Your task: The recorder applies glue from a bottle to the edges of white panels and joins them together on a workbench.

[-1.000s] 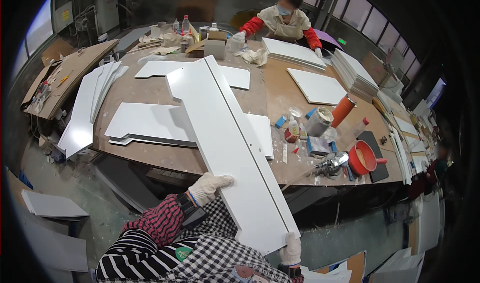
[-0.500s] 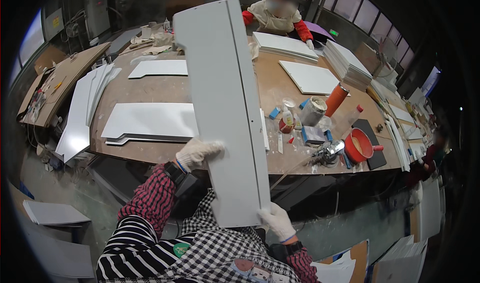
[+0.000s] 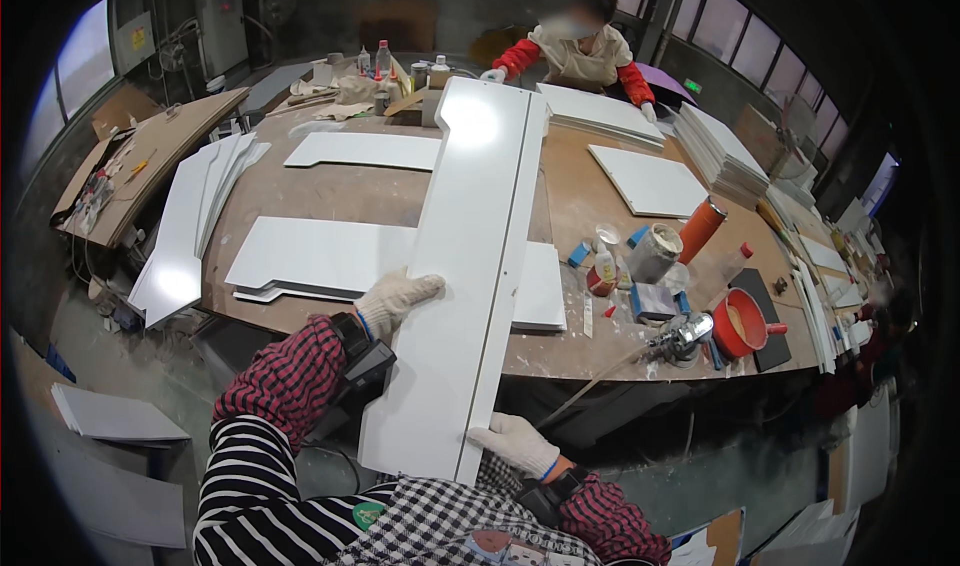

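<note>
A long white panel (image 3: 468, 266) with a lengthwise groove and notched edges slants away from my body, above the worktable. My left hand (image 3: 395, 304), in a white knit glove, grips its left edge near the middle, thumb lying over the face. Gloved too, my right hand (image 3: 517, 444) holds the right edge close to the near end. The fingers of both hands are partly hidden beneath the panel. Underneath it, a stack of white notched panels (image 3: 320, 254) lies on the table, and another notched panel (image 3: 365, 151) lies farther back.
On the table's right side stand an orange cylinder (image 3: 703, 228), a red pot (image 3: 738, 323), a metal power tool (image 3: 682, 338) with a hose, and small bottles. A co-worker (image 3: 580, 51) stands across, beside stacked white boards (image 3: 725, 151). More panels (image 3: 195, 216) lean at the left.
The panel's far end has dropped and swung right, while its near end has shifted left. Its face now catches bright light. Both my hands still hold it.
</note>
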`<state>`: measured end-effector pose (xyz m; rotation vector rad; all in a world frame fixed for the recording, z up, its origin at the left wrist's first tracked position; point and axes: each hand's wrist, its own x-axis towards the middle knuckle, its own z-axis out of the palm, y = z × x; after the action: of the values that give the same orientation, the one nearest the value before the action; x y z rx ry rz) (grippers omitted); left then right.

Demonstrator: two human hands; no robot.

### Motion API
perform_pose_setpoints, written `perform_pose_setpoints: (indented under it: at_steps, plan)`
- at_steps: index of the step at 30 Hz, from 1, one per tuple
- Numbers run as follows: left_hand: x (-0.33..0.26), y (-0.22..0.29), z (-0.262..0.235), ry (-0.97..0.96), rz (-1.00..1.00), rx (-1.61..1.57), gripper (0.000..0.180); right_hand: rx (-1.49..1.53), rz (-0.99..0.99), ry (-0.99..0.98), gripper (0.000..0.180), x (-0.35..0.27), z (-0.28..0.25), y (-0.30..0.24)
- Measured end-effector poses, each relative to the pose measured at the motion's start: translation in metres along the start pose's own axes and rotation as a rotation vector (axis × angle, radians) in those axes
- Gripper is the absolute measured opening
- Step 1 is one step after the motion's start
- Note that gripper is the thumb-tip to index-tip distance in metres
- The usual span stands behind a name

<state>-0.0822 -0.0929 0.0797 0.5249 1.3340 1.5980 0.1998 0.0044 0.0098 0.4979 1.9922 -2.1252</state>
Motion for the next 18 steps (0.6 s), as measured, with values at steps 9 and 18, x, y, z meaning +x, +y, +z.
perform_pose_setpoints:
  at_steps: [9,18]
  plan:
    - [-0.005,-0.029,-0.006,-0.124,0.0,-0.052,0.044,-0.357,-0.02,0.303,0.043,0.014,-0.034,-0.091]
    - [-0.005,-0.027,0.017,-0.214,0.033,-0.065,0.045,0.076,-0.378,0.674,0.039,0.019,-0.056,-0.101]
